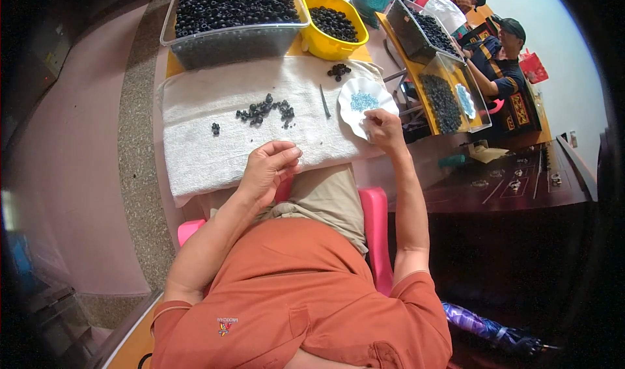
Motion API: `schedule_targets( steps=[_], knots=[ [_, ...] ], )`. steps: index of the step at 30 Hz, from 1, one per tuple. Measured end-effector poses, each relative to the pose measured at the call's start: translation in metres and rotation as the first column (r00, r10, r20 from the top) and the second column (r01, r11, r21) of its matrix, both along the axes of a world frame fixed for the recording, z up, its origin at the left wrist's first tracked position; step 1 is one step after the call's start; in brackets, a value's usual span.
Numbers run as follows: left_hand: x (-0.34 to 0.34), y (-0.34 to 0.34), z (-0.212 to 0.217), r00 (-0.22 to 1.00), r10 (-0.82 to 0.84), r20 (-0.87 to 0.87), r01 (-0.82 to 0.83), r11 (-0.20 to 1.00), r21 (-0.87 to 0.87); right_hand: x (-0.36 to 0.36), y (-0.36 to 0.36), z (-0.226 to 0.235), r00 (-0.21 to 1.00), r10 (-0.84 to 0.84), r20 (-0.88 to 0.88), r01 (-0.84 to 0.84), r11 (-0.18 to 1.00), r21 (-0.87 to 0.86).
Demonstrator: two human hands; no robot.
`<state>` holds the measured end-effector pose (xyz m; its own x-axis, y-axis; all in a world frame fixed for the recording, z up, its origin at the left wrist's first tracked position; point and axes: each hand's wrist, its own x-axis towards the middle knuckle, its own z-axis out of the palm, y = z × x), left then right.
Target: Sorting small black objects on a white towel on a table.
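My left hand (268, 168) is curled at the near edge of a white towel (215, 135), fingers pinched together; what it holds is hidden. My right hand (384, 129) rests on the rim of a white scalloped plate (355, 112) that carries a patch of tiny pale blue pieces (364, 100); its fingertips are closed at the plate's near edge. A loose cluster of dark round beads (265, 110) lies on the towel beyond my left hand, with one stray bead (215, 129) to the left. A thin metal tool (324, 101) lies next to the plate.
A clear bin (231, 43) full of dark beads and a yellow bowl (322, 43) of the same stand at the back. A few beads (338, 70) lie by the bowl. Another person (498, 63) sits at right beside similar bins (449, 99). A pink stool (376, 232) is under me.
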<state>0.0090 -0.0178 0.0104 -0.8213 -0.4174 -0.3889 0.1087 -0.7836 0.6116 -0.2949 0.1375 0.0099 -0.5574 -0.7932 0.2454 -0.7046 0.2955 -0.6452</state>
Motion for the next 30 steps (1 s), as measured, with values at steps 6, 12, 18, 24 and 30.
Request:
schedule_targets(
  steps=[6, 12, 18, 24, 30],
  knots=[
    [-0.001, 0.0, -0.002, 1.0, -0.012, -0.008, 0.012, 1.0, -0.004, -0.006, 0.002, -0.004, 0.982, 0.06, -0.178, -0.074, 0.995, -0.073],
    [0.0, 0.001, 0.003, 1.0, -0.002, -0.012, 0.001, 0.999, -0.033, 0.021, -0.001, 0.021, 0.994, -0.079, 0.078, 0.081, 0.996, -0.031],
    [0.0, 0.003, 0.004, 0.999, -0.032, -0.033, 0.03, 0.998, -0.056, 0.06, -0.007, 0.033, 0.929, 0.021, 0.37, 0.053, 0.981, -0.189],
    [0.0, 0.005, 0.004, 0.997, -0.073, -0.034, 0.069, 0.992, -0.107, 0.122, -0.02, 0.035, 0.893, 0.391, 0.222, -0.352, 0.915, -0.197],
    [0.001, 0.005, 0.006, 0.993, -0.109, -0.049, 0.099, 0.979, -0.178, 0.137, -0.026, 0.032, 0.871, 0.481, 0.101, -0.474, 0.877, -0.08]
  ],
)
